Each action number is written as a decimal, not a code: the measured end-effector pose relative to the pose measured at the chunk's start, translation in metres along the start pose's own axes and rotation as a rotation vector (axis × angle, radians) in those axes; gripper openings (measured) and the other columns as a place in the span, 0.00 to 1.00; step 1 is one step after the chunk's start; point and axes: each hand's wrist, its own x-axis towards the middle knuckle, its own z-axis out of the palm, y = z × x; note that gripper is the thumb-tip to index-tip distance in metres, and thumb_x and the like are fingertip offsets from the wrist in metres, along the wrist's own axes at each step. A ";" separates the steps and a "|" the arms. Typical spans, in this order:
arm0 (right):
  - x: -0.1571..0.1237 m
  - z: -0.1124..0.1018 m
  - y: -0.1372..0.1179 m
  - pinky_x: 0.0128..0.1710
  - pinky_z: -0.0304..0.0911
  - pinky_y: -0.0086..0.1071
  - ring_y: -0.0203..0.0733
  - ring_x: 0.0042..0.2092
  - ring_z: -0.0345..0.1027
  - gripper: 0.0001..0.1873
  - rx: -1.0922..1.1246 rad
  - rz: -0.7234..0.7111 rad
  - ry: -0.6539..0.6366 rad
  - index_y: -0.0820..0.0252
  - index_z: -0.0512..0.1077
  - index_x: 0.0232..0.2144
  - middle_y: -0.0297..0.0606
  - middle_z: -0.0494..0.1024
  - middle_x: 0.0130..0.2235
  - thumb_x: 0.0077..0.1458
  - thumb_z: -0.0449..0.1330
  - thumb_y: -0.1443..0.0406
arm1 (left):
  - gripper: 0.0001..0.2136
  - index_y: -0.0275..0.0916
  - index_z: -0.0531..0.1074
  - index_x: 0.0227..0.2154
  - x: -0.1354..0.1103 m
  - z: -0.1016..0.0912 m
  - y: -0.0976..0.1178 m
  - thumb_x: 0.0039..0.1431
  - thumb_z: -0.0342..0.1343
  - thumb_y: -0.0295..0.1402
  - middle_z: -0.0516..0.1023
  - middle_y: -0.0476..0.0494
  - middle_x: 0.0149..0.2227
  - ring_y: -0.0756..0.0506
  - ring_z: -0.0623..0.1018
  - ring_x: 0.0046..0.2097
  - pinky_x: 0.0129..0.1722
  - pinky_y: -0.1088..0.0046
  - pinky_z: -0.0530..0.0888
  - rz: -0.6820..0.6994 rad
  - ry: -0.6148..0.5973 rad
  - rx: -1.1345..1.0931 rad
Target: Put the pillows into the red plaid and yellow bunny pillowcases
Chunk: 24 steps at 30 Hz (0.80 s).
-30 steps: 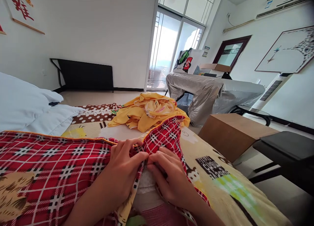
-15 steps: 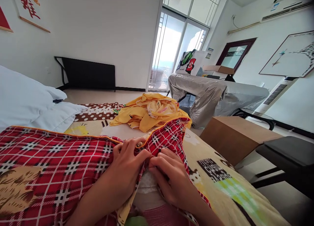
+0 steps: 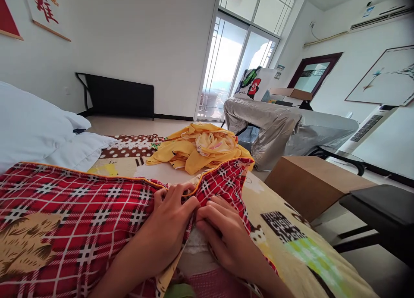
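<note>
A red plaid cloth cover (image 3: 106, 207) with orange piping is spread over the bed in front of me. My left hand (image 3: 174, 211) is closed on its edge, fingers bunched into the fabric. Close beside it, my right hand (image 3: 220, 220) pinches the cover's edge, the two thumbs nearly meeting. What lies between the fingertips is too small and hidden to make out. Beyond my right hand a corner of the cover rises toward a crumpled yellow cloth (image 3: 184, 153). Between my forearms the cover parts, showing pale fabric below.
White bedding (image 3: 35, 125) is heaped at the left. A cream patterned blanket (image 3: 310, 246) covers the bed. Right of the bed stand a cardboard box (image 3: 310, 177) and a black stool (image 3: 381, 207). Farther back is furniture under a silver cover (image 3: 271, 125).
Both hands keep their hold on the cover, with only slight finger movement. The view has shifted a little, so the room appears slightly farther right.
</note>
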 end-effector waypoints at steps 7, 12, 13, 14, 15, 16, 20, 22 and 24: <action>-0.002 0.000 0.000 0.41 0.54 0.32 0.37 0.36 0.56 0.05 -0.059 -0.045 0.001 0.59 0.61 0.32 0.33 0.67 0.31 0.63 0.50 0.70 | 0.12 0.42 0.65 0.36 0.001 0.002 -0.002 0.62 0.38 0.23 0.60 0.42 0.55 0.41 0.61 0.56 0.54 0.53 0.60 -0.010 0.025 -0.006; -0.006 0.002 -0.003 0.38 0.54 0.33 0.38 0.35 0.56 0.05 -0.186 -0.110 0.039 0.60 0.62 0.34 0.36 0.67 0.31 0.61 0.50 0.72 | 0.11 0.41 0.65 0.36 0.001 0.003 -0.002 0.64 0.38 0.24 0.60 0.41 0.56 0.40 0.61 0.58 0.54 0.52 0.60 0.000 0.038 -0.020; -0.006 0.002 -0.004 0.38 0.54 0.33 0.38 0.35 0.56 0.05 -0.195 -0.114 0.039 0.60 0.62 0.34 0.36 0.67 0.31 0.61 0.50 0.72 | 0.11 0.41 0.65 0.36 0.001 0.003 -0.001 0.64 0.39 0.25 0.60 0.41 0.56 0.40 0.61 0.58 0.54 0.52 0.60 -0.002 0.041 -0.023; -0.006 0.002 -0.005 0.39 0.54 0.33 0.38 0.35 0.56 0.04 -0.194 -0.115 0.039 0.60 0.62 0.34 0.35 0.67 0.31 0.61 0.51 0.72 | 0.10 0.41 0.65 0.36 0.002 0.003 0.000 0.64 0.39 0.25 0.60 0.41 0.56 0.40 0.61 0.59 0.55 0.52 0.60 -0.004 0.043 -0.025; -0.006 0.002 -0.006 0.39 0.55 0.33 0.38 0.35 0.56 0.04 -0.185 -0.109 0.041 0.60 0.62 0.34 0.35 0.67 0.30 0.61 0.51 0.72 | 0.10 0.42 0.65 0.36 0.002 0.002 0.000 0.64 0.39 0.25 0.60 0.41 0.57 0.40 0.60 0.59 0.55 0.52 0.60 -0.006 0.049 -0.027; -0.006 0.001 -0.007 0.40 0.55 0.33 0.38 0.35 0.57 0.04 -0.172 -0.099 0.046 0.60 0.62 0.34 0.35 0.67 0.30 0.61 0.51 0.72 | 0.11 0.42 0.65 0.36 0.002 0.002 0.001 0.65 0.39 0.25 0.61 0.42 0.57 0.40 0.60 0.60 0.55 0.52 0.60 -0.007 0.057 -0.030; -0.007 0.000 -0.008 0.40 0.56 0.32 0.37 0.35 0.57 0.06 -0.093 -0.051 0.081 0.59 0.61 0.32 0.34 0.67 0.30 0.62 0.51 0.71 | 0.12 0.44 0.67 0.38 -0.003 -0.006 0.003 0.66 0.38 0.27 0.61 0.44 0.58 0.42 0.60 0.61 0.57 0.55 0.61 0.017 0.069 -0.045; -0.007 -0.001 -0.008 0.38 0.56 0.30 0.36 0.35 0.58 0.05 -0.034 -0.033 0.094 0.58 0.61 0.33 0.34 0.67 0.31 0.62 0.51 0.71 | 0.14 0.46 0.68 0.43 -0.008 -0.012 0.003 0.64 0.40 0.25 0.58 0.47 0.61 0.43 0.57 0.63 0.59 0.58 0.60 0.088 0.028 -0.019; -0.007 -0.002 -0.007 0.36 0.56 0.29 0.36 0.35 0.58 0.05 0.022 -0.014 0.109 0.58 0.60 0.34 0.33 0.66 0.31 0.63 0.50 0.71 | 0.18 0.48 0.66 0.48 -0.013 -0.016 0.002 0.60 0.44 0.21 0.55 0.48 0.64 0.44 0.54 0.65 0.61 0.60 0.58 0.184 -0.015 0.026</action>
